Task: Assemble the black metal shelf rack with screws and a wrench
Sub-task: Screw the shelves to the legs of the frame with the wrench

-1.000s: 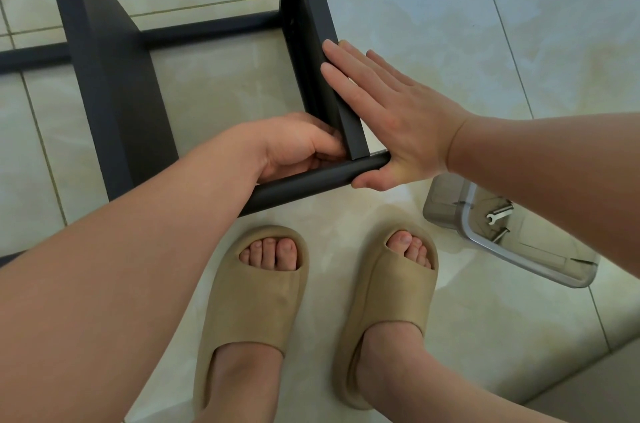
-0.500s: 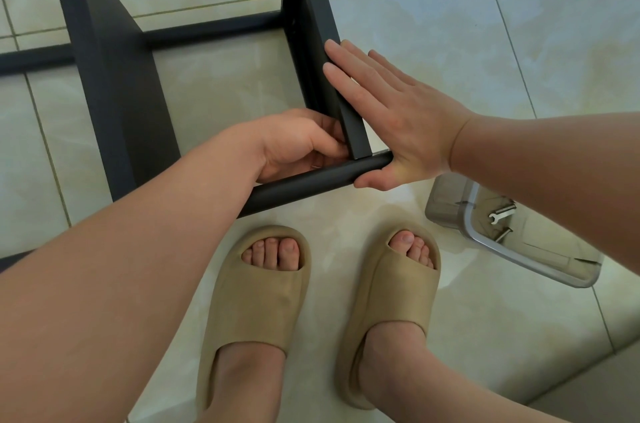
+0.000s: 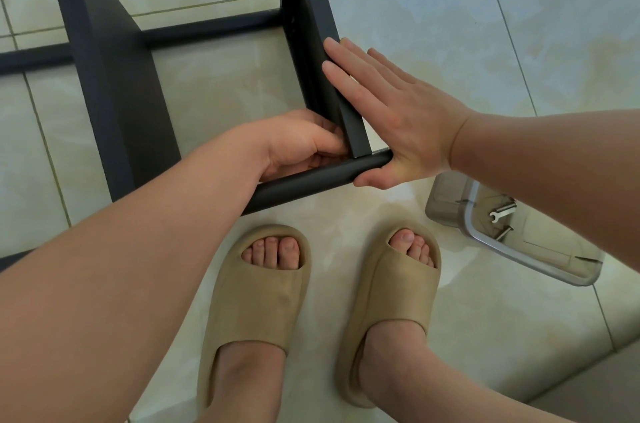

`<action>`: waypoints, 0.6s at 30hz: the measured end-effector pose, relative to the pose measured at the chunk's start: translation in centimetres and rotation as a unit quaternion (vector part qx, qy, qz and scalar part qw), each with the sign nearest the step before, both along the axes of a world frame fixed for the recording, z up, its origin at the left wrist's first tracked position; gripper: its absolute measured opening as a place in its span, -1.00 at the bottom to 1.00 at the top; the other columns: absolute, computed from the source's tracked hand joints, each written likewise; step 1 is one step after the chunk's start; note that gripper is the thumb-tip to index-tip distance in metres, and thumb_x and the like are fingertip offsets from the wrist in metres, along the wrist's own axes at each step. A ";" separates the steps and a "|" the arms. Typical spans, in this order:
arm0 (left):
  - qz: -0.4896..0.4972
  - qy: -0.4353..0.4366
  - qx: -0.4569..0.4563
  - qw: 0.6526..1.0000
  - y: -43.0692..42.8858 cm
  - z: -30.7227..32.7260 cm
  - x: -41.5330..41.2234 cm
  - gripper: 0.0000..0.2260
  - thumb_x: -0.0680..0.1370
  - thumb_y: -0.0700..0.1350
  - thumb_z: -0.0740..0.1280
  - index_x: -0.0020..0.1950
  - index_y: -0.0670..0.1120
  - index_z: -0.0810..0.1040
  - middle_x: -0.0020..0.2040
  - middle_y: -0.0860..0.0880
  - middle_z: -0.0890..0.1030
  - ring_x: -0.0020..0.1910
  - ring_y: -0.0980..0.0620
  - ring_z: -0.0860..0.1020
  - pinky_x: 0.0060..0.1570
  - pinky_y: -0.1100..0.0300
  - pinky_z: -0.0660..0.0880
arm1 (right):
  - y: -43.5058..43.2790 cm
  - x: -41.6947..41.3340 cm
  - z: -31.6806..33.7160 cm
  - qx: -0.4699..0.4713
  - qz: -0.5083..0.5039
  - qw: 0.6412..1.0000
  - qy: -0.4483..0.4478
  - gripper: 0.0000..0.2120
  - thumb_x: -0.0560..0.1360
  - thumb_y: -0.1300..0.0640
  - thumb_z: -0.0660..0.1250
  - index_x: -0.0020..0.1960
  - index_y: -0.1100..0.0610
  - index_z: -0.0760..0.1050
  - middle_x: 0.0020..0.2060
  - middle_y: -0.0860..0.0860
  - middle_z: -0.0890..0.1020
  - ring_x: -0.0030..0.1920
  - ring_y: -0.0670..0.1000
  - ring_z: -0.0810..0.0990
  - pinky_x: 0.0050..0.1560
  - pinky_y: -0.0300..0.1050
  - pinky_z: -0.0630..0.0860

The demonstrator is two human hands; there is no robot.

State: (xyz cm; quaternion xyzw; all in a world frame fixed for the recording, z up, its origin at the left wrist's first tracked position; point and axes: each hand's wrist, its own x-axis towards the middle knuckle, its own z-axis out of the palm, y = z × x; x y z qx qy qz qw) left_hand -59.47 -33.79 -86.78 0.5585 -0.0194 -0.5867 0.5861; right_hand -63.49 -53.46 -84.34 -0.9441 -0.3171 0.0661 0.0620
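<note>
Rack: a black metal shelf rack (image 3: 114, 76) is seen standing on the tiled floor (image 3: 450, 24). Flat side panels and thin crossbars are joined beyond a round tube (image 3: 304, 181), which forms the rack's near edge.
Upright: an angled upright (image 3: 311, 17) is met by the right end of the round tube, so that a corner is formed.
Left hand: the left hand (image 3: 298, 145) is tucked into the inner side of that corner, just above the round tube. Its fingers are curled and the thumb is laid against the upright. Whether anything is pinched cannot be told, as the fingertips are hidden.
Right hand: the right hand (image 3: 391, 117) is pressed flat on the outer face of the upright, with the fingers straight and released. The thumb is laid under the end of the round tube.
Container: a clear plastic container (image 3: 446, 211) is set on the floor to the right of the round tube's end and is partly covered by the right forearm.
Wrench: a small silver wrench (image 3: 502, 211) is seen lying inside the container, with a screw (image 3: 504, 233) just beside it.
Feet: 2 beige slippers (image 3: 263, 301) are worn, placed on the near side of the round tube with the toes turned toward it.
</note>
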 end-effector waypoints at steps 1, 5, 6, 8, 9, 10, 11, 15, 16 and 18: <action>-0.001 -0.002 0.000 1.000 0.0 0.1 0.0 -0.92 0.56 -0.40 0.28 0.01 -0.31 0.55 -0.23 -0.18 0.57 -0.34 0.04 0.60 -0.30 0.26 0.56 | 0.0 0.0 0.0 0.000 0.000 1.000 0.000 0.13 0.45 -0.52 0.13 0.62 0.33 -0.05 0.61 0.29 -0.02 0.62 0.26 -0.04 0.59 0.24 0.03; -0.002 -0.006 -0.008 1.000 0.0 0.4 0.0 -0.90 0.55 -0.43 0.26 0.00 -0.30 0.51 -0.30 -0.14 0.55 -0.40 0.07 0.58 -0.36 0.30 0.52 | 0.0 0.0 0.1 -0.003 -0.001 1.000 -0.001 0.13 0.45 -0.53 0.12 0.62 0.33 -0.05 0.61 0.29 -0.02 0.62 0.26 -0.05 0.59 0.23 0.02; -0.003 -0.007 -0.011 1.000 0.0 0.4 0.0 -0.90 0.55 -0.44 0.25 -0.05 -0.29 0.51 -0.33 -0.11 0.56 -0.41 0.07 0.58 -0.38 0.30 0.51 | 0.0 0.0 0.1 -0.004 0.000 1.000 -0.001 0.13 0.45 -0.52 0.12 0.62 0.33 -0.05 0.61 0.30 -0.02 0.62 0.26 -0.04 0.59 0.24 0.03; -0.006 -0.008 -0.013 1.000 0.1 0.4 0.1 -0.89 0.54 -0.44 0.25 -0.06 -0.27 0.51 -0.32 -0.13 0.55 -0.38 0.04 0.56 -0.36 0.29 0.52 | 0.0 0.0 0.1 -0.003 -0.001 1.000 -0.002 0.12 0.46 -0.52 0.12 0.62 0.33 -0.05 0.61 0.30 -0.02 0.62 0.26 -0.04 0.59 0.24 0.03; -0.007 -0.008 -0.013 1.000 0.1 0.3 0.1 -0.89 0.54 -0.44 0.25 -0.03 -0.27 0.51 -0.29 -0.14 0.54 -0.36 0.02 0.56 -0.35 0.28 0.52 | 0.1 0.0 0.1 -0.002 0.000 1.000 -0.002 0.12 0.46 -0.52 0.11 0.62 0.33 -0.05 0.61 0.30 -0.02 0.62 0.26 -0.04 0.59 0.24 0.03; -0.008 -0.009 -0.014 1.000 0.1 0.3 0.1 -0.88 0.54 -0.44 0.25 0.00 -0.27 0.51 -0.27 -0.15 0.54 -0.36 0.02 0.57 -0.34 0.27 0.53 | 0.1 0.0 0.1 -0.001 0.000 1.000 -0.001 0.12 0.46 -0.52 0.11 0.62 0.33 -0.05 0.61 0.30 -0.02 0.62 0.26 -0.04 0.59 0.23 0.02; -0.008 -0.007 -0.015 1.000 0.1 0.3 0.1 -0.88 0.54 -0.44 0.25 0.02 -0.28 0.51 -0.26 -0.15 0.54 -0.35 0.02 0.57 -0.33 0.27 0.53 | 0.1 0.0 0.0 -0.001 0.000 1.000 -0.001 0.12 0.46 -0.53 0.11 0.62 0.33 -0.04 0.61 0.30 -0.02 0.62 0.26 -0.04 0.60 0.23 0.02; -0.008 0.000 -0.022 1.000 0.1 0.3 0.1 -0.87 0.55 -0.44 0.24 -0.06 -0.26 0.54 -0.31 -0.12 0.59 -0.38 0.04 0.59 -0.34 0.27 0.53 | 0.1 0.0 0.1 -0.003 0.001 1.000 -0.001 0.12 0.45 -0.53 0.11 0.62 0.32 -0.05 0.61 0.29 -0.02 0.62 0.26 -0.04 0.60 0.23 0.02; -0.011 0.000 -0.025 1.000 0.1 0.3 0.1 -0.86 0.55 -0.44 0.24 -0.06 -0.26 0.54 -0.32 -0.10 0.61 -0.38 0.05 0.60 -0.34 0.27 0.53 | 0.1 0.0 0.1 -0.003 0.001 1.000 0.000 0.12 0.46 -0.53 0.10 0.62 0.32 -0.05 0.61 0.29 -0.02 0.62 0.26 -0.04 0.59 0.23 0.03; -0.015 0.007 -0.031 0.999 0.2 0.4 0.3 -0.84 0.54 -0.45 0.22 -0.01 -0.25 0.53 -0.32 -0.07 0.62 -0.36 0.05 0.61 -0.30 0.26 0.53 | 0.0 -0.1 0.2 -0.004 0.002 1.000 0.000 0.12 0.46 -0.53 0.10 0.62 0.33 -0.05 0.61 0.30 -0.02 0.62 0.26 -0.04 0.59 0.23 0.03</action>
